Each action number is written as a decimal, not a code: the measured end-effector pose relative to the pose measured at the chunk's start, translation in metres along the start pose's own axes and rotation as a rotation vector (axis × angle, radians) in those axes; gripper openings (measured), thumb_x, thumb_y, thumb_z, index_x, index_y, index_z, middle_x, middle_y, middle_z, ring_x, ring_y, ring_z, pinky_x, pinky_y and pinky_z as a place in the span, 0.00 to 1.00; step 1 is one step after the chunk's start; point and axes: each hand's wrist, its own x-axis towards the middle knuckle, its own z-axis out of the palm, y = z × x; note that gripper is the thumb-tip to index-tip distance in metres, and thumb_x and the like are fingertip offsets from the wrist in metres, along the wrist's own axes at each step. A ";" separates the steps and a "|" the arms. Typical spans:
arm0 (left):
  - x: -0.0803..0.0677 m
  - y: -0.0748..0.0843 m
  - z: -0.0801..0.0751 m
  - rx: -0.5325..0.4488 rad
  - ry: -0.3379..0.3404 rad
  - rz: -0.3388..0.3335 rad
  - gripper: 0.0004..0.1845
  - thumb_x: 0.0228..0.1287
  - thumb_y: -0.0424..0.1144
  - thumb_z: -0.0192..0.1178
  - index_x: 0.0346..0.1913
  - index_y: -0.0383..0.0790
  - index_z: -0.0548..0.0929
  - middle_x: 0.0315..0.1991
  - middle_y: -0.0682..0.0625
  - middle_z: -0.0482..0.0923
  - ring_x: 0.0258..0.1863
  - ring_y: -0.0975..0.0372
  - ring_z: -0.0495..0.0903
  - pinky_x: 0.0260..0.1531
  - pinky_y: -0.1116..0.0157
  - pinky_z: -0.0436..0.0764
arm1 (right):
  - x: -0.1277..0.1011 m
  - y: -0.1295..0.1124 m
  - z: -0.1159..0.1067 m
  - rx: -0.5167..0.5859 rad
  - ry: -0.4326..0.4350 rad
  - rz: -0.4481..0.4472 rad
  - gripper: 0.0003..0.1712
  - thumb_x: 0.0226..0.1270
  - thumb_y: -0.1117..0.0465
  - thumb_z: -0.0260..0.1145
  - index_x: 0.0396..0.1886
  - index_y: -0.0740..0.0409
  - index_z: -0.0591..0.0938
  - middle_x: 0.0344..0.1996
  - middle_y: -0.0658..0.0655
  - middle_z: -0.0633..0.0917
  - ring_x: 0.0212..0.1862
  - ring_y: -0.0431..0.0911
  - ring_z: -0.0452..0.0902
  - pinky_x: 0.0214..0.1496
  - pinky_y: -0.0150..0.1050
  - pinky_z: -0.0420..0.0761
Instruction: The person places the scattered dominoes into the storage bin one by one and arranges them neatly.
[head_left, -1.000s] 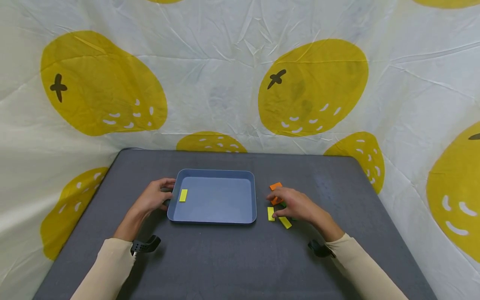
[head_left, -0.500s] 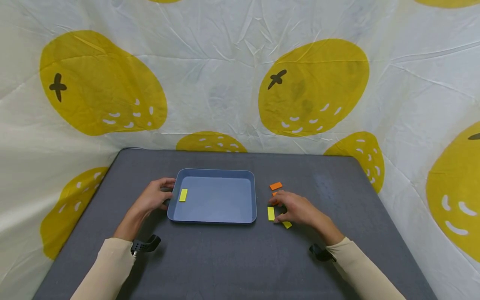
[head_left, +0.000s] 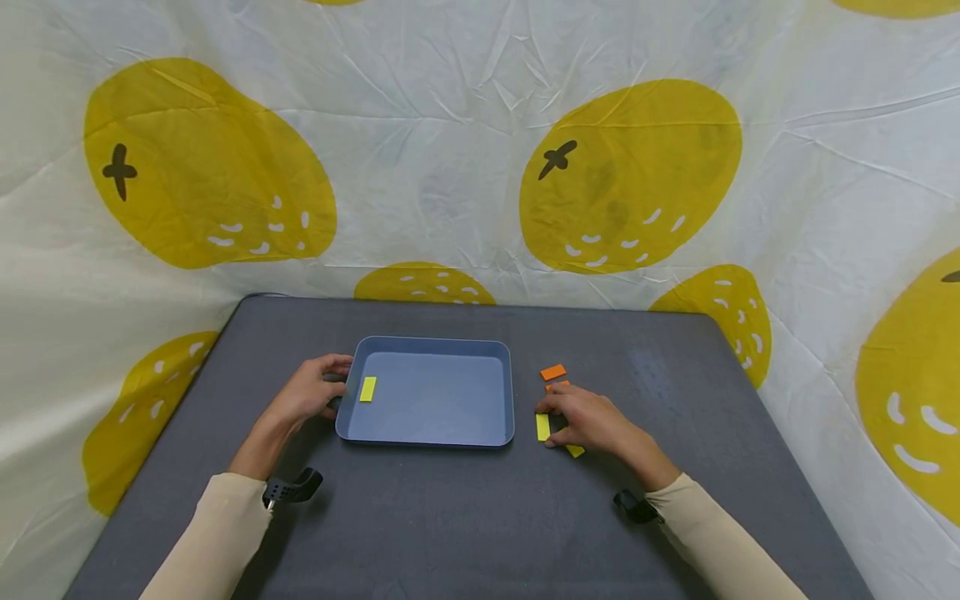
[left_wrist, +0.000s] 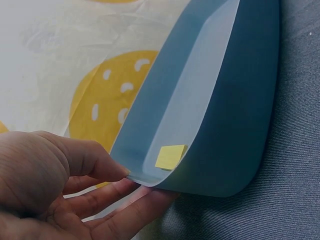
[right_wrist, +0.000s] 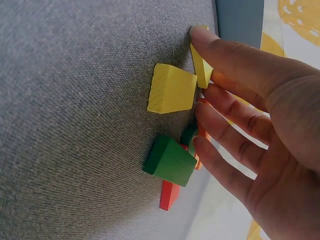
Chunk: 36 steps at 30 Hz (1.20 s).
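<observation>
At the left end of a blue-grey tray (head_left: 435,404), my left hand (head_left: 302,393) grips the rim, its thumb (left_wrist: 107,167) on the top edge and its fingers against the outside. A yellow block (head_left: 367,389) lies inside the tray near that end. My right hand (head_left: 596,423) pinches another yellow block (head_left: 542,427) by its two ends, between thumb and forefinger, right of the tray. Beside that hand a further yellow block (right_wrist: 172,90) lies on the table, with a green block (right_wrist: 172,162) and a red block (right_wrist: 170,195) under the palm side.
An orange block (head_left: 553,372) lies beyond my right fingers, with a second orange block (head_left: 558,386) partly hidden by them. The dark grey table (head_left: 450,517) reaches back to a white cloth (head_left: 435,167) printed with yellow fruit.
My right hand has shifted slightly and drawn its thumb and forefinger in around the yellow block nearest the tray, uncovering the far orange block. My left hand has stayed at the tray.
</observation>
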 end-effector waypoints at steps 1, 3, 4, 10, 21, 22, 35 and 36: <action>0.000 0.000 0.000 0.002 0.001 0.001 0.31 0.71 0.25 0.52 0.76 0.31 0.63 0.68 0.29 0.66 0.58 0.41 0.76 0.34 0.53 0.87 | 0.000 0.000 0.000 -0.007 0.000 0.000 0.26 0.50 0.53 0.83 0.50 0.52 0.87 0.44 0.49 0.81 0.43 0.45 0.78 0.38 0.40 0.79; 0.001 0.000 0.000 0.001 0.002 0.001 0.31 0.71 0.25 0.52 0.76 0.30 0.63 0.68 0.29 0.66 0.58 0.41 0.75 0.34 0.53 0.87 | 0.001 -0.001 0.000 -0.017 0.002 -0.001 0.26 0.50 0.53 0.83 0.49 0.52 0.87 0.43 0.49 0.80 0.43 0.44 0.78 0.37 0.40 0.79; 0.001 0.000 0.000 0.001 0.003 0.001 0.31 0.71 0.25 0.52 0.76 0.30 0.63 0.68 0.29 0.66 0.58 0.41 0.75 0.34 0.53 0.87 | 0.001 -0.002 0.000 -0.019 0.003 -0.002 0.26 0.50 0.53 0.83 0.49 0.52 0.87 0.43 0.49 0.80 0.42 0.44 0.78 0.36 0.40 0.78; 0.000 0.000 0.001 -0.008 0.005 -0.004 0.30 0.72 0.25 0.52 0.75 0.31 0.63 0.68 0.29 0.66 0.59 0.41 0.75 0.35 0.53 0.87 | 0.001 -0.003 0.001 -0.016 0.016 -0.008 0.26 0.50 0.52 0.83 0.49 0.53 0.87 0.42 0.49 0.80 0.42 0.44 0.78 0.36 0.40 0.78; -0.001 0.001 0.002 -0.009 -0.002 -0.010 0.31 0.72 0.25 0.52 0.76 0.31 0.62 0.69 0.29 0.65 0.59 0.40 0.74 0.35 0.52 0.87 | 0.001 -0.003 0.002 -0.010 0.018 -0.012 0.24 0.51 0.52 0.82 0.49 0.53 0.87 0.42 0.50 0.81 0.41 0.43 0.77 0.33 0.38 0.76; -0.001 0.001 0.002 -0.008 -0.002 -0.011 0.31 0.72 0.25 0.52 0.76 0.31 0.62 0.69 0.29 0.65 0.59 0.40 0.74 0.35 0.52 0.87 | 0.001 -0.003 0.002 -0.010 0.017 -0.013 0.24 0.52 0.52 0.82 0.49 0.53 0.87 0.42 0.50 0.81 0.41 0.44 0.77 0.33 0.38 0.76; -0.001 0.000 0.000 -0.013 -0.007 -0.012 0.31 0.72 0.26 0.53 0.76 0.31 0.62 0.69 0.29 0.65 0.59 0.41 0.75 0.36 0.52 0.87 | 0.001 -0.001 0.001 -0.025 0.050 -0.038 0.23 0.53 0.52 0.81 0.49 0.53 0.87 0.44 0.50 0.82 0.43 0.44 0.79 0.38 0.41 0.80; 0.000 0.000 0.000 -0.010 -0.005 -0.013 0.31 0.72 0.26 0.53 0.76 0.32 0.62 0.69 0.30 0.66 0.59 0.41 0.75 0.36 0.52 0.87 | 0.001 -0.001 0.001 -0.026 0.053 -0.040 0.23 0.53 0.52 0.81 0.49 0.53 0.87 0.44 0.50 0.82 0.43 0.43 0.79 0.38 0.41 0.80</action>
